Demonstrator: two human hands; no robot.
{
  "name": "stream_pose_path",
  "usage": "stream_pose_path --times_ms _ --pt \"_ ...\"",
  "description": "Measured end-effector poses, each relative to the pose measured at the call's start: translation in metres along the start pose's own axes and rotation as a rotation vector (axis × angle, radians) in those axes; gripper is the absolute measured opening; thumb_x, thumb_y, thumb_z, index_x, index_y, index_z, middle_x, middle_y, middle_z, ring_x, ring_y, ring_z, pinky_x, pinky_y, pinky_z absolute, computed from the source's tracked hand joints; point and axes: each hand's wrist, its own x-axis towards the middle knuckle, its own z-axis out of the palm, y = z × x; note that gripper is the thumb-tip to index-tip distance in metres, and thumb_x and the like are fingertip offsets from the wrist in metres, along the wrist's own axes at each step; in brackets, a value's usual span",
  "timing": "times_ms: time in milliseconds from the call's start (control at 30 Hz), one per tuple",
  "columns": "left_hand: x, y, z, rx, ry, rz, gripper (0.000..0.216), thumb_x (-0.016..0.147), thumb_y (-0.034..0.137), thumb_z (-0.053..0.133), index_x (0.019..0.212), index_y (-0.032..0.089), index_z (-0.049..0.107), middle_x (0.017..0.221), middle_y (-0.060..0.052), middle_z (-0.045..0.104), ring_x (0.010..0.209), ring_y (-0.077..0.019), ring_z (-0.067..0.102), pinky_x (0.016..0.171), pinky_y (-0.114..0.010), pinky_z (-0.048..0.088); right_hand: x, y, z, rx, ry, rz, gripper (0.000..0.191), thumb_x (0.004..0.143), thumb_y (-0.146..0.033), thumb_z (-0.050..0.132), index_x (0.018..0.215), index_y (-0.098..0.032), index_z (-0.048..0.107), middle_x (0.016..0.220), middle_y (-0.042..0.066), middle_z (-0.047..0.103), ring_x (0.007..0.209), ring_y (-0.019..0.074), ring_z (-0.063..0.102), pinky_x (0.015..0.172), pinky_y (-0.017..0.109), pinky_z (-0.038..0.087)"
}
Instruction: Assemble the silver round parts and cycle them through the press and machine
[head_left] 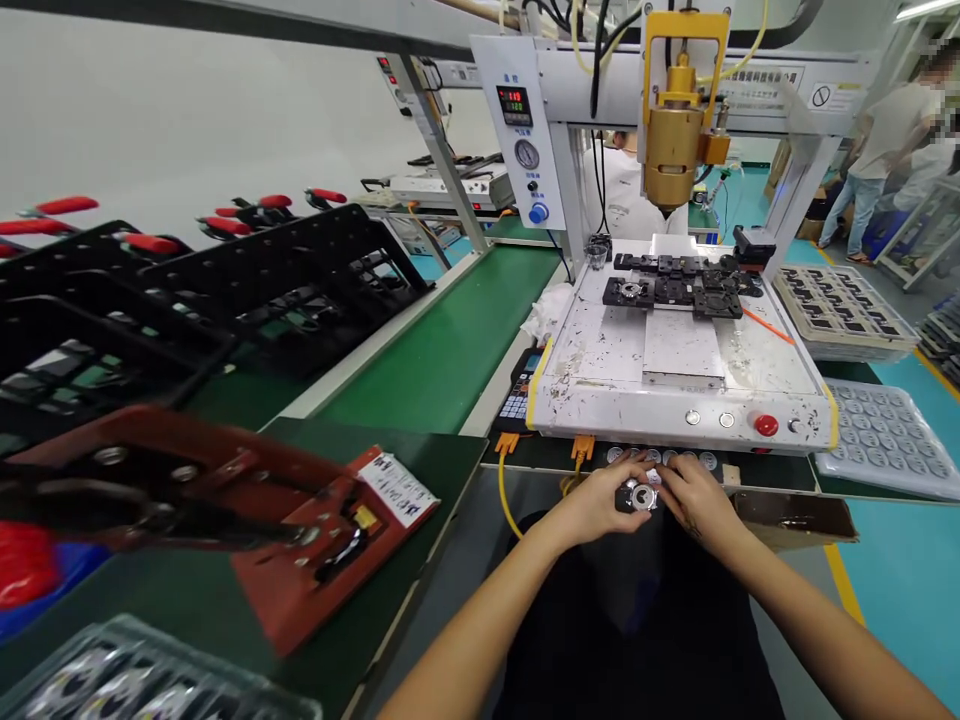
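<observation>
My left hand [606,505] is closed around a small black part with a silver ring [639,497], its ringed face turned up toward me. Close beside it, my right hand [697,497] has its fingers bent together at a small whitish piece [653,477]; whether it grips that piece is hard to make out. Both hands are at the bench's front edge, below the dispensing machine [592,410]. A row of small round discs [709,460] lies on the dark strip just behind my fingers, partly covered by them.
A red lever press [300,580] stands on the left bench, with a clear tray of parts [127,680] nearer me. Black fixtures [675,285] sit under the gold dispensing head [671,150]. To the right are a disc tray [885,435] and a brown open box [795,515].
</observation>
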Motion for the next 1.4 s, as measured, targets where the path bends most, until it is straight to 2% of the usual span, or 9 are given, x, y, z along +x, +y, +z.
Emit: stream_pose_path --times_ms 167,367,567,700,767,867,1000,1167,1400 --pt "0.004 0.001 -0.005 -0.003 -0.013 -0.039 0.040 0.075 0.023 0.085 0.113 0.023 0.073 0.147 -0.011 0.072 0.142 -0.0316 0.062 0.120 -0.042 0.044 -0.005 0.001 0.013 0.026 0.061 0.013 0.022 0.110 -0.022 0.055 0.123 -0.017 0.073 0.109 0.016 0.073 0.098 0.0313 0.066 0.087 0.047 0.057" --pt "0.006 0.003 -0.008 -0.039 -0.040 -0.044 0.039 0.075 0.022 0.084 0.112 0.023 0.072 0.149 -0.013 0.070 0.144 -0.0307 0.061 0.120 -0.040 0.045 -0.022 0.000 0.016 0.164 0.101 0.014 0.022 0.108 -0.023 0.058 0.101 -0.023 0.079 0.096 0.011 0.078 0.082 0.0259 0.069 0.075 0.041 0.054" --pt "0.005 0.014 0.001 0.007 0.060 -0.037 0.034 0.077 0.022 0.082 0.108 0.023 0.070 0.143 -0.013 0.073 0.144 -0.0330 0.060 0.120 -0.045 0.045 -0.035 -0.016 -0.033 0.326 0.181 0.272 0.017 0.109 -0.033 0.061 0.099 -0.023 0.072 0.104 0.012 0.078 0.098 0.0278 0.075 0.086 0.042 0.060" --pt "-0.002 0.029 0.016 0.040 0.175 0.024 0.034 0.077 0.020 0.082 0.109 0.023 0.069 0.134 -0.010 0.076 0.130 -0.0314 0.068 0.115 -0.046 0.050 -0.023 -0.035 -0.067 0.464 0.137 0.475 0.023 0.109 -0.044 0.061 0.101 -0.022 0.066 0.078 0.003 0.071 0.066 0.0193 0.071 0.061 0.030 0.059" --pt "-0.011 0.037 0.023 -0.086 0.221 -0.018 0.034 0.082 0.023 0.081 0.113 0.023 0.069 0.116 -0.007 0.078 0.110 -0.0264 0.074 0.103 -0.042 0.057 -0.015 -0.047 -0.078 0.618 0.110 0.605 0.030 0.106 -0.051 0.065 0.104 -0.021 0.068 0.077 0.001 0.069 0.061 0.0165 0.066 0.056 0.028 0.056" --pt "-0.027 0.050 0.028 -0.498 0.251 -0.141 0.041 0.081 0.025 0.086 0.116 0.020 0.065 0.098 -0.002 0.075 0.087 -0.0189 0.075 0.085 -0.033 0.062 -0.003 -0.065 -0.086 0.832 0.096 0.753 0.041 0.096 -0.059 0.075 0.106 -0.020 0.075 0.078 0.002 0.068 0.059 0.0140 0.060 0.054 0.027 0.053" --pt "-0.045 0.066 0.028 -0.917 0.268 -0.262 0.054 0.074 0.026 0.098 0.115 0.019 0.063 0.101 -0.003 0.077 0.089 -0.0207 0.081 0.084 -0.032 0.064 0.008 -0.076 -0.084 0.939 0.054 0.802 0.045 0.087 -0.062 0.084 0.098 -0.019 0.075 0.065 -0.001 0.064 0.053 0.0136 0.057 0.053 0.028 0.050" --pt "-0.060 0.080 0.027 -1.040 0.310 -0.313 0.063 0.070 0.023 0.103 0.121 0.017 0.067 0.109 -0.009 0.083 0.104 -0.0266 0.082 0.093 -0.034 0.066 0.010 -0.077 -0.077 1.089 -0.036 0.833 0.041 0.089 -0.058 0.085 0.091 -0.019 0.070 0.060 -0.003 0.063 0.051 0.0128 0.057 0.055 0.028 0.049" --pt "-0.074 0.092 0.028 -1.064 0.356 -0.273 0.056 0.091 0.048 0.086 0.134 0.016 0.071 0.115 -0.014 0.083 0.109 -0.0307 0.081 0.104 -0.046 0.064 0.003 -0.080 -0.086 1.277 -0.118 0.857 0.037 0.095 -0.051 0.082 0.087 -0.020 0.063 0.061 -0.005 0.057 0.049 0.0102 0.051 0.049 0.024 0.041"
